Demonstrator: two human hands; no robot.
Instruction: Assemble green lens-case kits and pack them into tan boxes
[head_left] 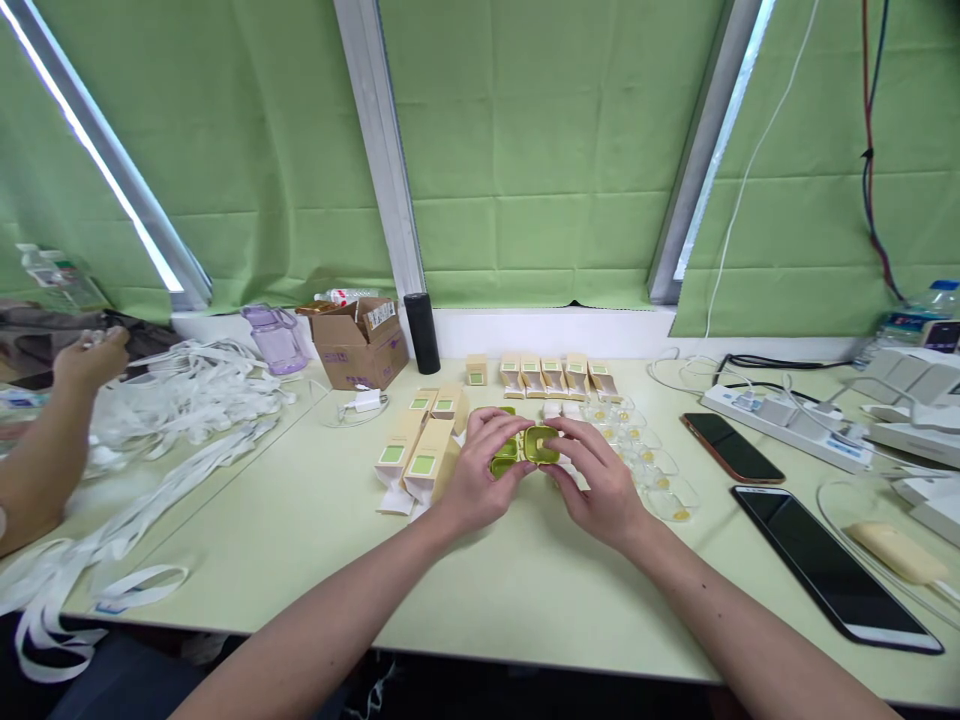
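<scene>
My left hand (480,475) and my right hand (596,475) meet at the middle of the pale green table (300,540). Between their fingertips they grip a small glossy green case (525,447), which looks like two rounded halves side by side. Both hands have fingers curled round it. To the left of my left hand lie several tan cartons with green labels (420,450). A row of small tan boxes (555,375) stands behind the hands. Clear plastic trays with yellow pieces (652,470) run along the right of my right hand.
Two phones (731,447) (832,565) lie at the right, beside a white power strip (780,420) with cables. A brown cardboard box (360,345), a black cylinder (422,332) and a purple jug (275,338) stand at the back. White straps (172,400) pile at the left, near another person's hand (90,360).
</scene>
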